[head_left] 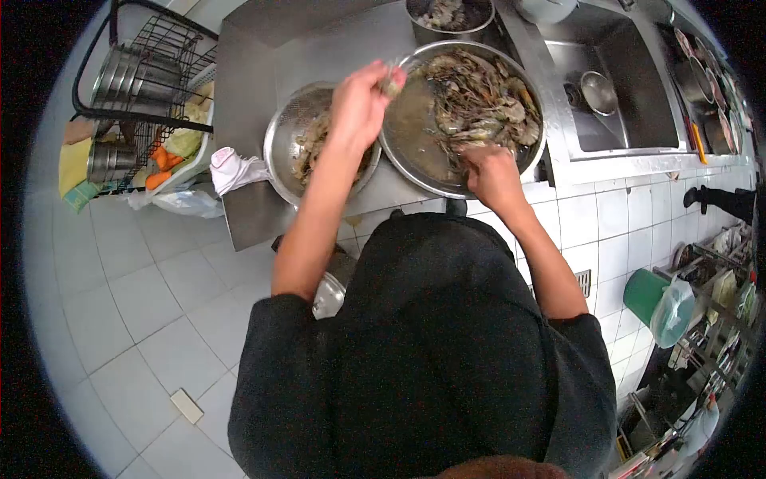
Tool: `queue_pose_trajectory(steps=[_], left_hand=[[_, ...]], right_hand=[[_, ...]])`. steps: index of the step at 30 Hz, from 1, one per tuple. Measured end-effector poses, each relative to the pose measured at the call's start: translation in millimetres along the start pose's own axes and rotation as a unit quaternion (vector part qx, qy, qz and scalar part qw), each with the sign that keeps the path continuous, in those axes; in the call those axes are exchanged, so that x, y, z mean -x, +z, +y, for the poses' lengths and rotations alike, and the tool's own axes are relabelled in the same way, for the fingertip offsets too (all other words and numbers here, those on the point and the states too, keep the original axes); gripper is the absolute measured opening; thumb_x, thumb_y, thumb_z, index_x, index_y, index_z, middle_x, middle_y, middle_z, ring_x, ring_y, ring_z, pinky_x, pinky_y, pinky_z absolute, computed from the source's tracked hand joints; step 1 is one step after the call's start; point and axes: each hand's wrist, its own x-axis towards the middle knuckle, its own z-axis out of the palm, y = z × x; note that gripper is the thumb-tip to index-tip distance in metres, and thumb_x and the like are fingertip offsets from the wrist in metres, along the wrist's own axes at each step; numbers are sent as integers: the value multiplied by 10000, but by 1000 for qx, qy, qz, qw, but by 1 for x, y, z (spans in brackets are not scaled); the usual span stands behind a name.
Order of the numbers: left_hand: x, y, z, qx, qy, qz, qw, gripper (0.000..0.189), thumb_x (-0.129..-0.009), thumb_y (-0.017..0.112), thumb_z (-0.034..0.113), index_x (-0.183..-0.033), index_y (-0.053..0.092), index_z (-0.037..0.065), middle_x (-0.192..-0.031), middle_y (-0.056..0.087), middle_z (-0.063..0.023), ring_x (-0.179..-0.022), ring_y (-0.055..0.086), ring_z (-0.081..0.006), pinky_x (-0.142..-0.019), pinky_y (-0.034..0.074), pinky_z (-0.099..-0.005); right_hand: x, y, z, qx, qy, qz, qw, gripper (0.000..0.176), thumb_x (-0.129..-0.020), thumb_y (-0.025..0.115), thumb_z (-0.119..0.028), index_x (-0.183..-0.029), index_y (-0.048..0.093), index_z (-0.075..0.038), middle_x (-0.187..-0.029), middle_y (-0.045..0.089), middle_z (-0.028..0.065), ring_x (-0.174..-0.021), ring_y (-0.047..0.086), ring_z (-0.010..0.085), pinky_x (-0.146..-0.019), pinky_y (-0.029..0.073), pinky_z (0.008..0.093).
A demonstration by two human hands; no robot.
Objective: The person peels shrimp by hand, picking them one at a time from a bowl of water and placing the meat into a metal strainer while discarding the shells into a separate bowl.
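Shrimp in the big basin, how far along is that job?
Probably partway. The smaller pile in the colander looks done. The left hand holds what looks like a shrimp; the right hand is in the basin. The large heap there looks left to do. I can't tell whether the contents of the pot are finished.

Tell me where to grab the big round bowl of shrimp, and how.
Probably two-handed, from the near side, at opposite points on the rim of the bowl: it is wide and round, and the liquid and shrimp inside call for keeping it level.
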Motion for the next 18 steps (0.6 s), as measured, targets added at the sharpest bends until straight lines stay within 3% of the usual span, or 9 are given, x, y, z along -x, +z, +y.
queue_pose_trajectory(steps=[3, 5, 8, 11, 14, 18], left_hand=[[-71, 34, 5, 3, 64, -174, 983, 290, -913, 544, 78, -1147, 549, -94, -1053, 618, -144, -967, 609, -220, -855, 511, -344], [-84, 68, 20, -130, 55, -34, 989, 862, -854, 680, 333, -1497, 186, 41, -1329, 521, -112, -1225, 452, -217, -1044, 302, -476], [-76, 78, 26, -250, 90, -116, 957, 672, -879, 648, 299, -1416, 365, 9, -1250, 568, -95, -1139, 498, -184, -1008, 336, -460], [-38, 60, 3, -346, 143, -76, 924, 214, -877, 645, 151, -988, 651, -31, -905, 656, -53, -774, 576, -122, -710, 475, -275], [9, 23, -10, -425, 92, -17, 900, 225, -886, 642, 195, -1020, 681, 19, -954, 688, -62, -884, 624, -148, -806, 478, -280], [64, -19, -13, -356, 44, 35, 933, 247, -871, 664, 149, -1038, 670, -32, -847, 668, -39, -760, 578, -93, -696, 463, -236]], right_hand=[[25, -9, 12, 10, 55, -27, 998, 155, -720, 619, 1, -855, 695, -12, -810, 664, 186, -778, 631, 372, -719, 507, 436], [32, -1, 23, 7, 14, 24, 1000, 206, -625, 601, -11, -806, 695, -42, -735, 639, 165, -781, 599, 348, -752, 489, 443], [26, -8, 21, 58, 16, -29, 998, 167, -598, 618, -16, -755, 673, -31, -746, 636, 159, -798, 593, 343, -760, 483, 434], [19, -8, 22, 81, -10, -73, 994, 125, -578, 630, -33, -702, 642, -14, -721, 632, 157, -775, 597, 342, -748, 483, 431], [13, 5, 19, 130, -30, -89, 987, 83, -604, 651, -72, -651, 613, -16, -721, 649, 167, -742, 627, 340, -729, 493, 429], [-3, 26, 1, 130, 59, -146, 979, 104, -666, 673, -103, -658, 616, -17, -737, 661, 201, -778, 656, 368, -726, 510, 462]])
